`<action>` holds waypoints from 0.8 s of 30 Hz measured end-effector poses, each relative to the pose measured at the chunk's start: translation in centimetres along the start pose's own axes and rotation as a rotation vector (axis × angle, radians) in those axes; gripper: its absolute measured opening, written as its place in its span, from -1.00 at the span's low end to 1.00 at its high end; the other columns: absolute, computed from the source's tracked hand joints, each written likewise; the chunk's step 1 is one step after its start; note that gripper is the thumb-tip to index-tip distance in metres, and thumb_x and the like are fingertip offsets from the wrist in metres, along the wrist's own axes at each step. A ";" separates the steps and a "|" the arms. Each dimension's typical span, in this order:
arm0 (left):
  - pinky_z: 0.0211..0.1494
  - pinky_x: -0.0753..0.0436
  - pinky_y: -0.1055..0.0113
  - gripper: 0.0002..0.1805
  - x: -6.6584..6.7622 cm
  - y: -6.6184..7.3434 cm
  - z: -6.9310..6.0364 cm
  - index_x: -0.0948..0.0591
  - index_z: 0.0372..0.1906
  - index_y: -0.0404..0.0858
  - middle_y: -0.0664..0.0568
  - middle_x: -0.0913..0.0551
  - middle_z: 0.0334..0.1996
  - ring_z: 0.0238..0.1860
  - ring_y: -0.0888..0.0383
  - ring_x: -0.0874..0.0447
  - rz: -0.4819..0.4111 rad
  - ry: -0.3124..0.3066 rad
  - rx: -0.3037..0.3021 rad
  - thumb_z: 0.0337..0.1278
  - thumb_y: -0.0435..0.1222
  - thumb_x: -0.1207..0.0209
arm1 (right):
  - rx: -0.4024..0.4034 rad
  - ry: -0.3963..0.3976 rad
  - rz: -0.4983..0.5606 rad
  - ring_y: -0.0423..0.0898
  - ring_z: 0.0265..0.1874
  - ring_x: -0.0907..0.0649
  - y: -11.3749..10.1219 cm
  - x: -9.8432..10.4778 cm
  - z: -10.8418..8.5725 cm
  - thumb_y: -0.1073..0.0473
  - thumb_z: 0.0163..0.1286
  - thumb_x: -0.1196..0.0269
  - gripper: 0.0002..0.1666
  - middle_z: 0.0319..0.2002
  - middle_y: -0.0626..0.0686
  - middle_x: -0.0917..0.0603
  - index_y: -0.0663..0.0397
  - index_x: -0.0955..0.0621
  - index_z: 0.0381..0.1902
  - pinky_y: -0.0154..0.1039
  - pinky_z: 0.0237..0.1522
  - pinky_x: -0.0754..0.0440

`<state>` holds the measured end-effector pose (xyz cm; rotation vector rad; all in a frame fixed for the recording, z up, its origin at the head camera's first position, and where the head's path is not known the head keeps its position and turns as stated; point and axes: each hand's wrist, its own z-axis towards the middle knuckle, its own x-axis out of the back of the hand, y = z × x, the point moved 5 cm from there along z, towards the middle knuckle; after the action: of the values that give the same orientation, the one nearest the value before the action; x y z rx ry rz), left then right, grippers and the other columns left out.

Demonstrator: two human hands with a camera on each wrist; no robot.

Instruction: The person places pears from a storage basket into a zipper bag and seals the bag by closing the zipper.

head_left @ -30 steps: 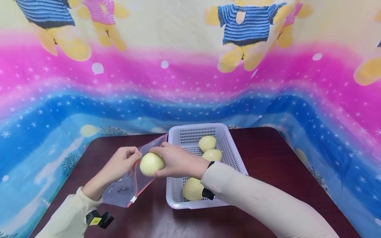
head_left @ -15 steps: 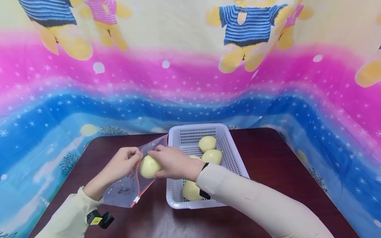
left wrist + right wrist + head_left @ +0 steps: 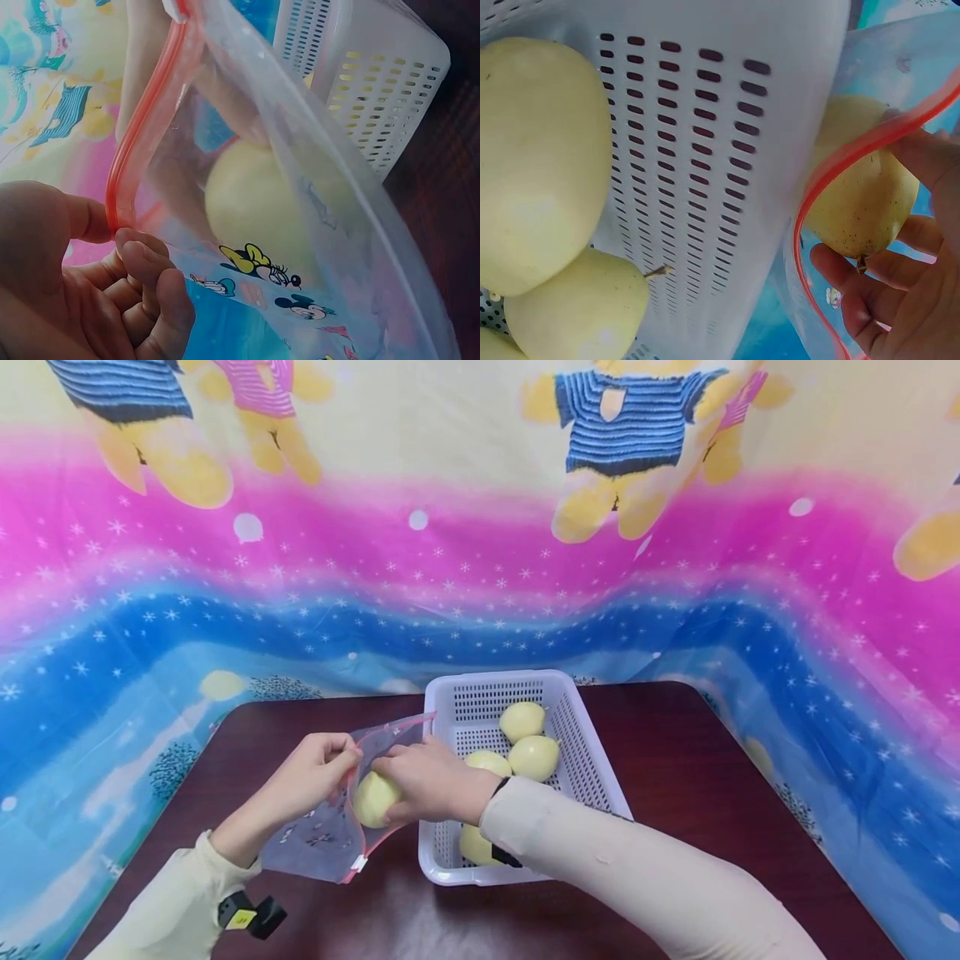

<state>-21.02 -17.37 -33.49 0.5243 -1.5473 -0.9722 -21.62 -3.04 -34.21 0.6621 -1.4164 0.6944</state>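
Note:
My left hand (image 3: 300, 789) pinches the red rim of a clear slider zip bag (image 3: 303, 847) between thumb and fingers, holding its mouth apart. Cartoon prints show on the bag (image 3: 352, 247) in the left wrist view. With my right hand (image 3: 435, 783) I grip a pale yellow pear (image 3: 375, 799) inside the bag's mouth. In the right wrist view the pear (image 3: 866, 206) has its stem toward my palm, and its far part lies behind the plastic. Right of the bag is a white perforated basket (image 3: 588, 727) with several pears (image 3: 534, 757); my right forearm covers part of it.
The dark red-brown table (image 3: 675, 777) carries the basket near its middle. A patterned cloth (image 3: 480, 568) hangs behind and along the sides. A white slider (image 3: 360, 862) sits at the near end of the bag's rim.
My right hand has moved the pear slightly down and deeper into the bag's mouth. The bag's rim has shifted a little right and around the pear. My left hand keeps its pinch, almost still.

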 end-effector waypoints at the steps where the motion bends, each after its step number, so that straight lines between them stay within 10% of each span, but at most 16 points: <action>1: -0.63 -0.50 0.27 -0.71 0.0 0.0 0.0 -0.48 -0.41 -0.43 0.08 -0.39 -0.72 -0.75 0.17 -0.41 -0.003 -0.001 0.000 0.47 -0.34 0.01 | 0.000 0.000 -0.004 -0.25 -0.05 -0.66 -0.1 -0.1 0.0 -0.24 0.15 -0.44 -0.32 0.00 -0.13 -0.73 -0.15 -0.61 0.19 -0.25 -0.15 -0.51; 24: -0.69 -0.32 0.33 -0.67 1.1 0.3 -0.5 -0.46 -0.46 -0.36 0.07 -0.37 -0.74 -0.74 0.14 -0.36 -0.014 0.059 -0.025 0.50 -0.29 -0.02 | 0.088 0.017 0.212 -0.20 0.03 -0.65 0.1 0.1 -0.1 0.03 0.39 -0.33 -0.46 0.17 0.00 -0.65 0.02 -0.56 0.28 -0.36 0.13 -0.60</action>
<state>-20.72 -18.25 -32.59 0.5427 -1.4790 -0.9772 -21.64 -2.86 -34.15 0.5777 -1.4594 0.9318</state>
